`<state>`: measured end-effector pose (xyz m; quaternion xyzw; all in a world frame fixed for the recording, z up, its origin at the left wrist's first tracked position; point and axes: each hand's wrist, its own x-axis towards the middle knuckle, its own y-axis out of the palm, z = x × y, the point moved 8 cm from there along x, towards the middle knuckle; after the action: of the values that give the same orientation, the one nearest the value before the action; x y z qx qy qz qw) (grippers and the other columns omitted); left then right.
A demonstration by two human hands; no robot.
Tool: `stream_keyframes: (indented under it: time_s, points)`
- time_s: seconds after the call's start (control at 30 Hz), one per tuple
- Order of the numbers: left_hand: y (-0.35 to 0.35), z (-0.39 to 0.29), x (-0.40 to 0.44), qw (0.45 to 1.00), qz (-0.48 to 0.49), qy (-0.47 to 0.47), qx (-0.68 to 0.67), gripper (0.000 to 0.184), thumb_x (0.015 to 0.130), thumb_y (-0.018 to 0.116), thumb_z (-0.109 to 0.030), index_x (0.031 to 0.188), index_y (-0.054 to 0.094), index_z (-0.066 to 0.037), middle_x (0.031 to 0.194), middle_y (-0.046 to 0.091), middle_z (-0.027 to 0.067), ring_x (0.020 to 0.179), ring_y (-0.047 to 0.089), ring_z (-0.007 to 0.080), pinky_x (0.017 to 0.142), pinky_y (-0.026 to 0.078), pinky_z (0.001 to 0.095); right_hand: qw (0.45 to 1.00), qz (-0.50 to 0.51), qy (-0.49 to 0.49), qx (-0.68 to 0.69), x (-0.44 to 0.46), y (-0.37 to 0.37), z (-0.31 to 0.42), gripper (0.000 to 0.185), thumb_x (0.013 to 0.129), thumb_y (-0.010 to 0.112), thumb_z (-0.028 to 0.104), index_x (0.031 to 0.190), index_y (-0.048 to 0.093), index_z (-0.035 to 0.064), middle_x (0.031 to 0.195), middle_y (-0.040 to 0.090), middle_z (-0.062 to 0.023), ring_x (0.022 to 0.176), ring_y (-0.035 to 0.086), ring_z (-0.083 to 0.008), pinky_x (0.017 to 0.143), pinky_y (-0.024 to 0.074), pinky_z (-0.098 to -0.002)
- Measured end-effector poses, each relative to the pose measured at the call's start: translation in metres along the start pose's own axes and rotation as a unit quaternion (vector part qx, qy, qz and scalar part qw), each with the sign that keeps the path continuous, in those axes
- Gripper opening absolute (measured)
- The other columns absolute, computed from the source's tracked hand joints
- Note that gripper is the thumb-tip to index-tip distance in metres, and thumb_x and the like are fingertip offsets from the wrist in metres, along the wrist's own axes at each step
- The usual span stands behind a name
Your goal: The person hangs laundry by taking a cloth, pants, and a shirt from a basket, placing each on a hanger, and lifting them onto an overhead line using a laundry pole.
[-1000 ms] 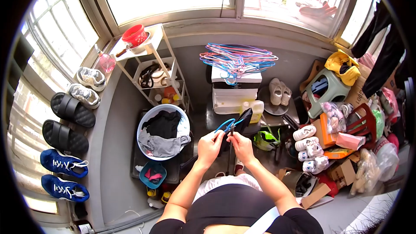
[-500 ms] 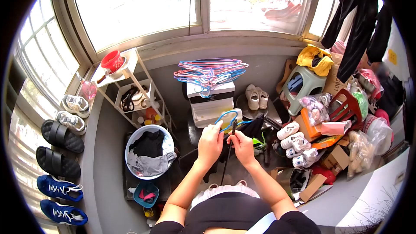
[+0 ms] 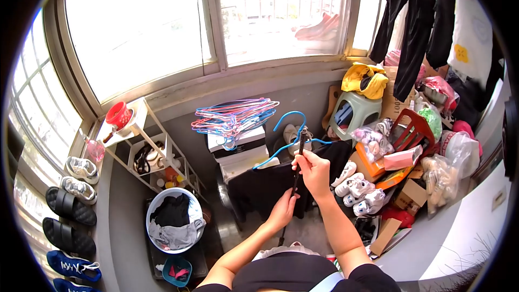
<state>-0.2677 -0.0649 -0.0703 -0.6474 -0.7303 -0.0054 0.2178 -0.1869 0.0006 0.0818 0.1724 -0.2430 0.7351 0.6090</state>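
Note:
My right hand is closed around the upper part of a black pole. Lower down, my left hand grips the same pole. Near the pole's top end is a blue hanger, its hook pointing up; whether the pole's tip catches it I cannot tell. A black garment hangs spread from the hanger, behind the pole and in front of my hands' reach.
Many coloured hangers lie on stacked boxes by the window wall. To the left stand a laundry basin and a white rack. Shoes, bags and cartons crowd the right side. Black trousers hang at upper right.
My left hand has let go of the blue hanger and moved down onto the pole. The hanger and black garment now hang by the pole's top. The view has shifted right.

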Motion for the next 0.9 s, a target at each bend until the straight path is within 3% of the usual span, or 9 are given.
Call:
stream_keyframes:
  time_s: [0.07, 0.1, 0.23, 0.47, 0.6, 0.63, 0.8, 0.9]
  points:
    - [0.017, 0.008, 0.012, 0.993, 0.024, -0.048, -0.102, 0.022, 0.098, 0.038, -0.011, 0.113, 0.048, 0.001, 0.083, 0.056, 0.0097, 0.080, 0.057, 0.0215, 0.078, 0.045, 0.0314, 1.000, -0.015, 0.006, -0.003, 0.012, -0.015, 0.001, 0.017, 0.090, 0.059, 0.010, 0.097, 0.066, -0.0035, 0.070, 0.066, -0.0044, 0.061, 0.062, -0.0073, 0.050, 0.0455, -0.0181]
    - [0.026, 0.008, 0.019, 0.992, 0.027, -0.041, -0.114, 0.018, 0.100, 0.035, -0.014, 0.105, 0.047, -0.001, 0.074, 0.049, 0.0038, 0.069, 0.050, 0.0132, 0.069, 0.044, 0.0272, 1.000, -0.018, 0.009, -0.002, 0.017, -0.021, 0.005, 0.017, 0.090, 0.059, 0.011, 0.098, 0.066, -0.0033, 0.070, 0.066, -0.0044, 0.061, 0.062, -0.0074, 0.050, 0.0455, -0.0182]
    - [0.050, -0.005, 0.037, 0.980, 0.032, -0.019, -0.195, 0.017, 0.102, 0.033, -0.017, 0.101, 0.043, -0.003, 0.070, 0.039, -0.0006, 0.063, 0.039, 0.0093, 0.064, 0.040, 0.0245, 0.999, -0.034, 0.024, -0.018, 0.035, -0.050, 0.010, 0.021, 0.091, 0.058, 0.011, 0.105, 0.064, -0.0032, 0.075, 0.068, -0.0055, 0.064, 0.064, -0.0089, 0.051, 0.0464, -0.0190]
    - [0.068, -0.026, 0.065, 0.979, 0.074, -0.001, -0.188, 0.017, 0.101, 0.036, -0.016, 0.104, 0.045, -0.003, 0.069, 0.043, 0.0003, 0.062, 0.043, 0.0095, 0.058, 0.039, 0.0245, 0.999, -0.052, 0.003, -0.010, 0.012, -0.087, -0.010, 0.032, 0.092, 0.055, 0.007, 0.122, 0.054, -0.0030, 0.102, 0.068, -0.0097, 0.084, 0.067, -0.0137, 0.064, 0.0521, -0.0225]
    - [0.071, -0.043, 0.089, 0.985, 0.061, 0.007, -0.161, 0.019, 0.100, 0.039, -0.017, 0.106, 0.049, -0.003, 0.070, 0.049, 0.0026, 0.062, 0.046, 0.0106, 0.057, 0.040, 0.0263, 0.997, -0.038, 0.060, -0.001, -0.018, -0.091, -0.039, 0.035, 0.090, 0.055, 0.002, 0.123, 0.050, -0.0081, 0.111, 0.065, -0.0133, 0.097, 0.065, -0.0183, 0.080, 0.0518, -0.0269]
    - [0.072, -0.047, 0.095, 0.984, 0.061, 0.006, -0.165, 0.019, 0.100, 0.039, -0.017, 0.107, 0.049, -0.003, 0.071, 0.051, 0.0035, 0.063, 0.048, 0.0113, 0.058, 0.041, 0.0266, 0.998, -0.038, 0.037, -0.013, -0.022, -0.091, -0.036, 0.037, 0.089, 0.056, 0.001, 0.124, 0.049, -0.0087, 0.113, 0.064, -0.0147, 0.101, 0.063, -0.0203, 0.086, 0.0500, -0.0286]
    - [0.076, -0.077, 0.122, 0.984, 0.042, 0.078, -0.157, 0.019, 0.100, 0.038, -0.017, 0.107, 0.049, -0.003, 0.077, 0.056, 0.0070, 0.069, 0.052, 0.0135, 0.063, 0.045, 0.0276, 0.994, -0.088, -0.026, -0.066, -0.039, -0.103, -0.035, 0.039, 0.088, 0.055, -0.001, 0.126, 0.047, -0.0057, 0.120, 0.059, -0.0183, 0.102, 0.063, -0.0250, 0.087, 0.0498, -0.0314]
    - [0.085, -0.089, 0.138, 0.973, 0.094, 0.038, -0.210, 0.018, 0.101, 0.036, -0.018, 0.103, 0.047, -0.004, 0.071, 0.047, 0.0011, 0.064, 0.045, 0.0080, 0.060, 0.040, 0.0225, 0.995, -0.097, -0.007, -0.039, -0.055, -0.107, -0.061, 0.042, 0.089, 0.051, -0.001, 0.130, 0.042, -0.0043, 0.120, 0.058, -0.0189, 0.105, 0.061, -0.0262, 0.088, 0.0484, -0.0320]
